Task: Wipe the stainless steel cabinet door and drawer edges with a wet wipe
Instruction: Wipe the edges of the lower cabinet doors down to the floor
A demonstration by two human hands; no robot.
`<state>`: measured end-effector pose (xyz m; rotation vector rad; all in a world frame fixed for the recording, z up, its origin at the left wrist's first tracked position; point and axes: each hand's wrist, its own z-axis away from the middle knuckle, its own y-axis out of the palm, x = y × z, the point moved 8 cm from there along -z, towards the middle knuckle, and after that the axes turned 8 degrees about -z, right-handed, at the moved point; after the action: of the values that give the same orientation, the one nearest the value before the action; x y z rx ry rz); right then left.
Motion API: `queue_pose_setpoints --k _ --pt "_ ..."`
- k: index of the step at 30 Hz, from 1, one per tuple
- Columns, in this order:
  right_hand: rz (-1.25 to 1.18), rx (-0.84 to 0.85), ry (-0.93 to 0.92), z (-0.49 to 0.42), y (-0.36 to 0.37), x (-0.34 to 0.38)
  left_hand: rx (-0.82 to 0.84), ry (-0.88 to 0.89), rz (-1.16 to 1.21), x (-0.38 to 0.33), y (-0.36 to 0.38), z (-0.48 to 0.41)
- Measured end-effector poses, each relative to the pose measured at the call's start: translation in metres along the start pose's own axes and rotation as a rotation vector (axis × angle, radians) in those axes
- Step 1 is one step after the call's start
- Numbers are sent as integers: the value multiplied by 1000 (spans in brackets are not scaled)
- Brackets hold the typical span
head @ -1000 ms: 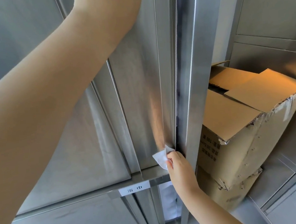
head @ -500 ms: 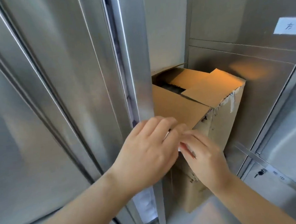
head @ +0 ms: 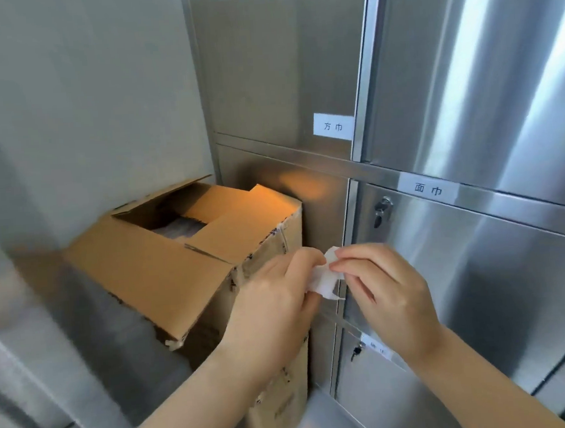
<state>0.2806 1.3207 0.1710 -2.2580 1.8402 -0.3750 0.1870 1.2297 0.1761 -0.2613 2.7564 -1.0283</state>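
Head view: two hands, left hand (head: 273, 300) and right hand (head: 388, 293), both pinch one crumpled white wet wipe (head: 328, 279) before the steel cabinet (head: 476, 268), beside one open cardboard box (head: 165, 267); three labels, two locks.

Two hands: left hand (head: 273, 300) and right hand (head: 390, 295). One wipe (head: 328, 282). One open box (head: 165, 267); whether a second stands under it cannot be told. Three labels: top label (head: 333, 126), middle label (head: 428, 190), low label (head: 377, 347), partly hidden. Two locks: upper lock (head: 382, 208), lower lock (head: 356, 351).
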Motion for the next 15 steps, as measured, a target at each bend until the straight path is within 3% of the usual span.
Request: queue_pose_setpoints --k 8,15 --pt "199 28 -98 -47 -55 -84 -157 22 281 -39 52 -91" --pt "296 116 -97 -113 -49 -146 -288 -73 551 -14 76 -178"
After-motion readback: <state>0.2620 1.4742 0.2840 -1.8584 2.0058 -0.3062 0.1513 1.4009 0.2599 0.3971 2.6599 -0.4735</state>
